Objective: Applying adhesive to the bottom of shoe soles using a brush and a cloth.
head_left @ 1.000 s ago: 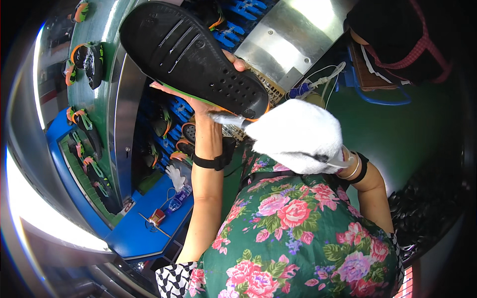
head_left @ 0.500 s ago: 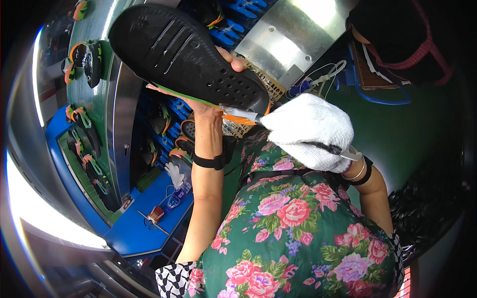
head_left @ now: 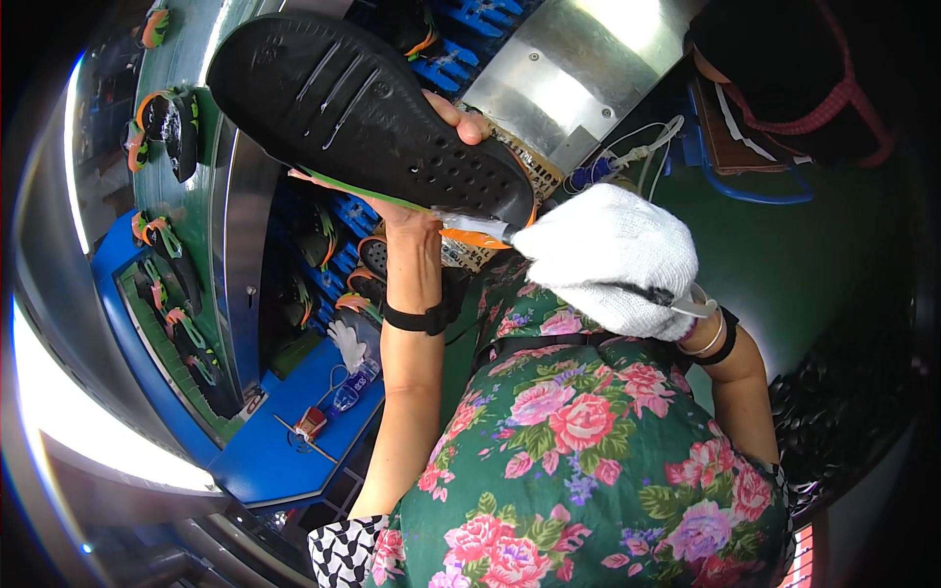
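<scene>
A: Logging left to right: conveyor (head_left: 211, 186) at far left carries black shoe parts (head_left: 181, 132).

B: Left hand (head_left: 417, 211)?

A: Bare, fingers wrapped around a black shoe sole (head_left: 363, 108), tread up, raised centre-far.

B: Right hand (head_left: 613, 260)?

A: White-gloved, closed on a small tool (head_left: 475, 225) touching the sole's heel edge.

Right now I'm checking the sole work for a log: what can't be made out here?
- Head view: the tool's tip at the black shoe sole, hidden by the gloved right hand.
- Left hand palm, behind the sole.
- Small items on the blue bench: too small.
</scene>
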`<state>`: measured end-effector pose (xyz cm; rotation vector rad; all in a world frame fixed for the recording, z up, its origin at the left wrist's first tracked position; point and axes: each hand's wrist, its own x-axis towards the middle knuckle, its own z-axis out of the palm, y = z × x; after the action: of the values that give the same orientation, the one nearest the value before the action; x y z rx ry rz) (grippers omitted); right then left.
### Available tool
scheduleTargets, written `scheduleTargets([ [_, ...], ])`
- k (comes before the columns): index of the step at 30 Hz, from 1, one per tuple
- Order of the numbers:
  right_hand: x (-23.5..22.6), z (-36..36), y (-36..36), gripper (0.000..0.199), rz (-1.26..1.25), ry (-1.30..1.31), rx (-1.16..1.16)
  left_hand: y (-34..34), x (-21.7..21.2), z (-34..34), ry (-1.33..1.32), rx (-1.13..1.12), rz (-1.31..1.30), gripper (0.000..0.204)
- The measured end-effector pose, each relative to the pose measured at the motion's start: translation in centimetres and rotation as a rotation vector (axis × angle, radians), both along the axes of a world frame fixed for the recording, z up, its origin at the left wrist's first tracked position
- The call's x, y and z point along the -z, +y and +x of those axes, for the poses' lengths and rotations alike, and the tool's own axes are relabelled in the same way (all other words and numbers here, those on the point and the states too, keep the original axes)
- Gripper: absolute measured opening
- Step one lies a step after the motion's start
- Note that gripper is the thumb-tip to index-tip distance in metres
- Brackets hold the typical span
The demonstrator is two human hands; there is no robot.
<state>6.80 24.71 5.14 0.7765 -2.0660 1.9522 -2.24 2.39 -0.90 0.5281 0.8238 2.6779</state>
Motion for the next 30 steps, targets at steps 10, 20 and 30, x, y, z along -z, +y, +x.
scheduleTargets([
  [10, 0.6, 0.3, -0.2, 0.021, 0.007, -0.079, -0.044, 0.4, -0.7, -0.3, 0.015, 0.007, -0.061, 0.073],
  [20, 0.5, -0.1, 0.1, 0.021, 0.118, 0.001, 0.064, 0.0, -0.4, -0.6, 0.009, 0.064, -0.054, 0.055],
  [30, 0.2, -0.7, 0.8, 0.021, 0.030, -0.080, 0.064, 0.3, -0.9, -0.8, 0.033, 0.064, -0.056, 0.053],
])
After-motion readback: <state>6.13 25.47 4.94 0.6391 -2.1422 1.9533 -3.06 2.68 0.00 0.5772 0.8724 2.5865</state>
